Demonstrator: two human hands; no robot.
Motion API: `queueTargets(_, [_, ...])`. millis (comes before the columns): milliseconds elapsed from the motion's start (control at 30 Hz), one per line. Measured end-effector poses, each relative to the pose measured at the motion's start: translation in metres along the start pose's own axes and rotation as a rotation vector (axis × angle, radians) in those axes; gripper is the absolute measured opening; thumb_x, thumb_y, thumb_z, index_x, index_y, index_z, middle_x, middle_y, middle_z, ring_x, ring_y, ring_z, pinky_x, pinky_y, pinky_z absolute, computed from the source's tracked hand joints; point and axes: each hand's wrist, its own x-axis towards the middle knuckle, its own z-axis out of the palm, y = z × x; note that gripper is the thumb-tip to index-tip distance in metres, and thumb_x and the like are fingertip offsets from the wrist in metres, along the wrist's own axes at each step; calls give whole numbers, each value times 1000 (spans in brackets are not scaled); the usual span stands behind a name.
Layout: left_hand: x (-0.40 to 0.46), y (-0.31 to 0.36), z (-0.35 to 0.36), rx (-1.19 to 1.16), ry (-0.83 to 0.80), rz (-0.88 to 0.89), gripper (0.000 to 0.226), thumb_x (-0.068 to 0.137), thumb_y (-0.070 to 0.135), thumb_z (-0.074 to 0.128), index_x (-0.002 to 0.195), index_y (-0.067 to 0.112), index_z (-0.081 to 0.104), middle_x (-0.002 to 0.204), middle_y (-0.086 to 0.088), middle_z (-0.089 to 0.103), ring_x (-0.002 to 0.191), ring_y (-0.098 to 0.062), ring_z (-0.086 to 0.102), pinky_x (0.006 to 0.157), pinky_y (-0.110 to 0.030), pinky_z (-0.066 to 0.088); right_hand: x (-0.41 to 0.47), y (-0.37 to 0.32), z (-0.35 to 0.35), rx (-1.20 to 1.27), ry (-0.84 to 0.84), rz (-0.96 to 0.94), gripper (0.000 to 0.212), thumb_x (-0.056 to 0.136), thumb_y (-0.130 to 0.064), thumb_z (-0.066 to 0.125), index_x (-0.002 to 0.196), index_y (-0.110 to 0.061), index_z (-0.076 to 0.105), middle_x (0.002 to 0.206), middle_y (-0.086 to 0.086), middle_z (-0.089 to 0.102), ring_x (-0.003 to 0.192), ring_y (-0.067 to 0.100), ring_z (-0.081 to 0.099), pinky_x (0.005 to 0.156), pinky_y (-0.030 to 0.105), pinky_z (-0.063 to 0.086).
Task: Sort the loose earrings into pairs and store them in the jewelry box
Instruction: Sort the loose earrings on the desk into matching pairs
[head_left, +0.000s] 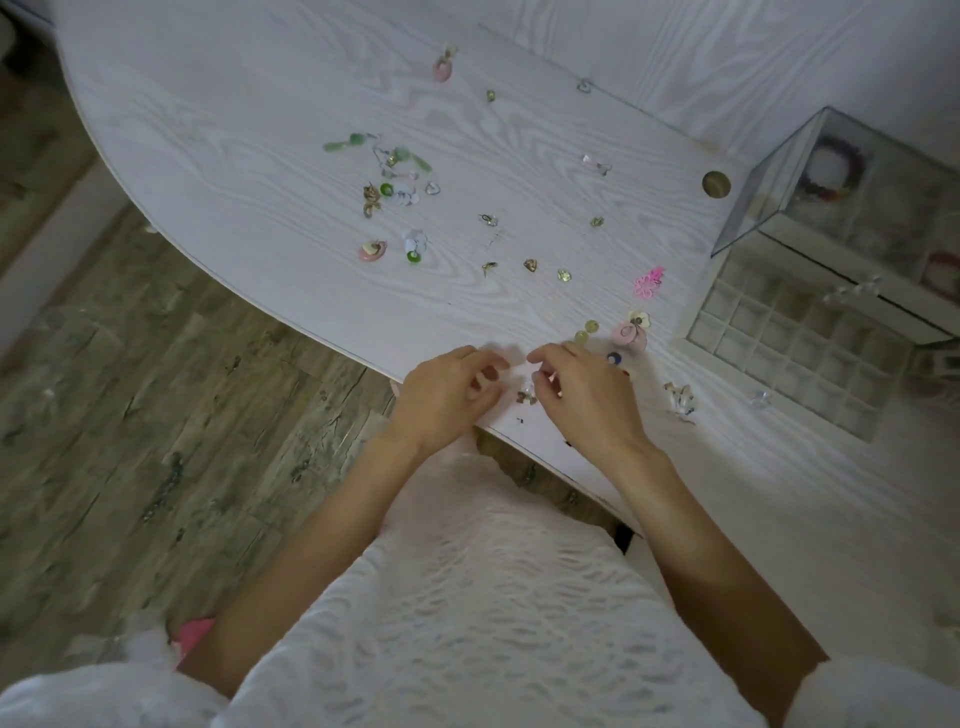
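Observation:
Many loose earrings lie scattered on the white wood-grain table (249, 171): green drop ones (353, 141), a pink oval one (373, 251), a bright pink flower one (648, 283) and small gold studs (530, 265). The jewelry box (810, 332) stands at the right, with its glass lid (769, 187) raised and its divided tray showing. My left hand (441, 395) and my right hand (587, 395) hover close together at the table's near edge, fingers curled. A tiny gold earring (525, 397) lies between them. Whether either hand pinches anything is unclear.
A round brass-coloured grommet (716, 184) sits in the tabletop near the box. A pale pink earring with a cream flower (631, 328) and a clear one (680, 400) lie right of my right hand. Wood-pattern floor (156, 415) lies to the left, beyond the table's curved edge.

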Motion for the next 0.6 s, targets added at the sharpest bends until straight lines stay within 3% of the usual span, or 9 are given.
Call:
queueTargets(133, [7,-27,-41,87,212,4,21,89,34,50,102,27,64,85,11,65,77,-9,58,62,-24,45,40,-5,-18,-52,-43,-151,23,94,-16,47,112,-14,62,100,4,65,80,22,62,65,37,53])
queueTargets(267, [25,-65,-69,136,372,-156,19,88,26,56,104,22,65,90,5,66,85,-17,58,70,-29,45,93,-8,-21,-94,-10,-196,22,92,-14,50,110,-12,63,106,5,63,100,24,54,72,34,48])
queueTargets(433, [65,-91,-84,177,382,-241,32,84,23,62,114,15,60,105,-7,65,98,-30,55,83,-38,41,163,-14,-7,-55,-37,-177,27,89,-8,53,114,-11,62,117,6,58,110,26,46,90,34,43])
queueTargets(600, [96,-74,-68,397,287,-196,33,82,35,52,106,16,65,98,-4,68,91,-30,57,76,-38,38,228,-41,9,-54,-69,-345,29,88,-6,52,115,-14,63,116,7,58,109,28,46,94,35,41])
